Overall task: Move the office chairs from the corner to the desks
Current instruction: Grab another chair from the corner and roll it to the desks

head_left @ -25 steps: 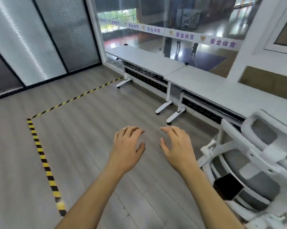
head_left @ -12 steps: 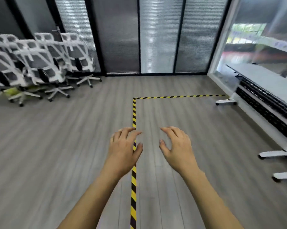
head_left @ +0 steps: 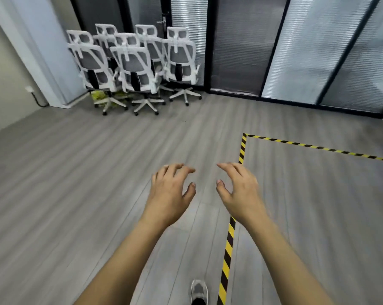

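The wood-look floor [head_left: 76, 194] is bare on both sides of the striped tape [head_left: 241, 148], so the walk itself looks low in risk. The trouble lies further off. The glass wall [head_left: 307, 51] runs well beyond the tape's corner. A chair swung out carelessly could knock its back or arm against a pane. The chairs [head_left: 137, 71] stand packed in the room's corner, far beyond the tape and to its left. Their backs face this way, and their star bases look to be touching or interlocked. Pulling one from the front row could therefore drag or tip its neighbour. No desk is in view, so each chair must be turned and wheeled back across the tape. A caster may catch or skid on it. The left hand [head_left: 170, 190] hovers just left of the tape and the right hand [head_left: 241, 190] over it. Both are empty, with fingers loosely curled and spread, grasping nothing. A shoe [head_left: 199, 291] lands just left of the tape's near end. A yellow-green thing [head_left: 99, 95] lies under the left front chair, far from the tape. I cannot tell what it is, but it could snag the wheels.
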### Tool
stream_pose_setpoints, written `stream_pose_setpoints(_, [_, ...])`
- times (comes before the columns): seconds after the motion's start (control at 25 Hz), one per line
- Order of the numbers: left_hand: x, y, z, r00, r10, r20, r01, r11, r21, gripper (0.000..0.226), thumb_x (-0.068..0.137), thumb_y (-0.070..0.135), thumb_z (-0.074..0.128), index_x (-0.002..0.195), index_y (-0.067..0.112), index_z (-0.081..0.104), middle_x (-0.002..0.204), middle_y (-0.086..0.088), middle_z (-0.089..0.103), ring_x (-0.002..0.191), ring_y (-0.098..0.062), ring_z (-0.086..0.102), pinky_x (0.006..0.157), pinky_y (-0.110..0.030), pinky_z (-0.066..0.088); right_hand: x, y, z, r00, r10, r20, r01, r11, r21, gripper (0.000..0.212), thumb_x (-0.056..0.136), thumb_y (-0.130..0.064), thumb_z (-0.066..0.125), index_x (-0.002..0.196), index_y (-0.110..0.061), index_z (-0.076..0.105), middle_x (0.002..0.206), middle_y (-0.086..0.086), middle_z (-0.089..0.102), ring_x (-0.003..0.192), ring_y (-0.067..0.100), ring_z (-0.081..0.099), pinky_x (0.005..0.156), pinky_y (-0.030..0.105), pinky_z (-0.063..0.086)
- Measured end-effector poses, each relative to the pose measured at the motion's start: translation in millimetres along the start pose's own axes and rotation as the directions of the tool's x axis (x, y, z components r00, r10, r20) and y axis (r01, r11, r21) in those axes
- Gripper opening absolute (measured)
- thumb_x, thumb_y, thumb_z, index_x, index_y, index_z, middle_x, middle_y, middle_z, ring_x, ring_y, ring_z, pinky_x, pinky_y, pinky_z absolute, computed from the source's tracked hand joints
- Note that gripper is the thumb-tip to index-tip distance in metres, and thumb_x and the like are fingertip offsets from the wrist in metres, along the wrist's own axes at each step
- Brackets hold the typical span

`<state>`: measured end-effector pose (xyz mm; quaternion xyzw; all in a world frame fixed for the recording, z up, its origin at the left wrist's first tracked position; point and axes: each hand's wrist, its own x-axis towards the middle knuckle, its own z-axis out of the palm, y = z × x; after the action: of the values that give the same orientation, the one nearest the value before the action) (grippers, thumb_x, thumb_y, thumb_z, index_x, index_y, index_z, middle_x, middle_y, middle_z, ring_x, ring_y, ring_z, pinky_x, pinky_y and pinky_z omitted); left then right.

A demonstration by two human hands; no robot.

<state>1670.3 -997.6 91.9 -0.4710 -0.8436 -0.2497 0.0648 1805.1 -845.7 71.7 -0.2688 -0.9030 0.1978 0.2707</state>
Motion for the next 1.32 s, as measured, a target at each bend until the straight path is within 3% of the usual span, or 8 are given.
stream_pose_setpoints(0.16, [105.0, -72.1, 5.2, 0.997, -0.069, -0.026, 0.07, 0.997, 0.033, 0.032, 0.094, 0.039, 0.053, 0.125, 0.031, 0.056, 0.128, 0.007, 0.053, 0.12, -0.018, 0.045, 0.104, -0.035, 0.029, 130.0, -4.3, 62.7, 0.997, -0.058, 0.057, 0.054, 0.997, 0.062, 0.04, 0.096, -0.033, 0.055, 0.136, -0.031, 0.052, 0.126, -0.013, 0.054, 0.116, 0.01, 0.051, 0.101, 0.027, 0.032])
stream_pose_setpoints(0.44, [261.0, -220.1, 4.7, 0.971, -0.211, -0.116, 0.219, 0.973, 0.065, 0.031, 0.094, 0.038, 0.054, 0.124, 0.031, 0.056, 0.127, 0.008, 0.054, 0.118, -0.016, 0.046, 0.1, -0.035, 0.032, 356.1, -40.6, 185.7, 0.964, -0.222, 0.15, 0.202, 0.97, 0.138, 0.04, 0.095, -0.033, 0.055, 0.135, -0.031, 0.053, 0.127, -0.011, 0.054, 0.117, 0.013, 0.052, 0.105, 0.037, 0.039])
stream_pose_setpoints(0.56, [331.2, -298.6, 9.3, 0.958, -0.246, -0.145, 0.259, 0.963, 0.076, 0.031, 0.093, 0.039, 0.053, 0.123, 0.031, 0.056, 0.125, 0.009, 0.054, 0.115, -0.016, 0.048, 0.097, -0.036, 0.037, 449.2, -56.2, 247.2, 0.952, -0.26, 0.163, 0.238, 0.961, 0.144, 0.041, 0.095, -0.032, 0.055, 0.136, -0.031, 0.053, 0.124, -0.012, 0.053, 0.115, 0.013, 0.052, 0.105, 0.035, 0.036])
stream_pose_setpoints(0.88, [561.6, -495.6, 12.5, 0.964, -0.245, -0.101, 0.25, 0.967, 0.043, 0.033, 0.096, 0.04, 0.05, 0.128, 0.033, 0.052, 0.139, 0.01, 0.045, 0.127, -0.015, 0.039, 0.106, -0.035, 0.031, 706.0, -95.0, 386.0, 0.96, -0.226, 0.167, 0.213, 0.973, 0.092, 0.042, 0.096, -0.034, 0.055, 0.137, -0.032, 0.051, 0.127, -0.012, 0.051, 0.116, 0.012, 0.05, 0.097, 0.026, 0.03])
stream_pose_setpoints(1.04, [680.3, -575.0, 26.2, 0.974, -0.207, -0.087, 0.212, 0.976, 0.047, 0.033, 0.096, 0.039, 0.05, 0.129, 0.031, 0.053, 0.136, 0.01, 0.044, 0.126, -0.014, 0.039, 0.103, -0.033, 0.03, 829.5, -85.2, 447.1, 0.972, -0.19, 0.136, 0.172, 0.977, 0.129, 0.04, 0.095, -0.033, 0.055, 0.135, -0.032, 0.051, 0.125, -0.013, 0.051, 0.116, 0.01, 0.05, 0.104, 0.033, 0.035])
stream_pose_setpoints(1.32, [915.4, -722.5, 63.0, 0.971, -0.224, -0.081, 0.228, 0.972, 0.057, 0.031, 0.096, 0.038, 0.051, 0.127, 0.031, 0.054, 0.133, 0.009, 0.045, 0.125, -0.015, 0.04, 0.103, -0.033, 0.031, 1082.1, -67.4, 572.6, 0.978, -0.185, 0.098, 0.163, 0.967, 0.197, 0.041, 0.093, -0.031, 0.056, 0.134, -0.03, 0.055, 0.123, -0.013, 0.054, 0.112, 0.011, 0.052, 0.101, 0.037, 0.042])
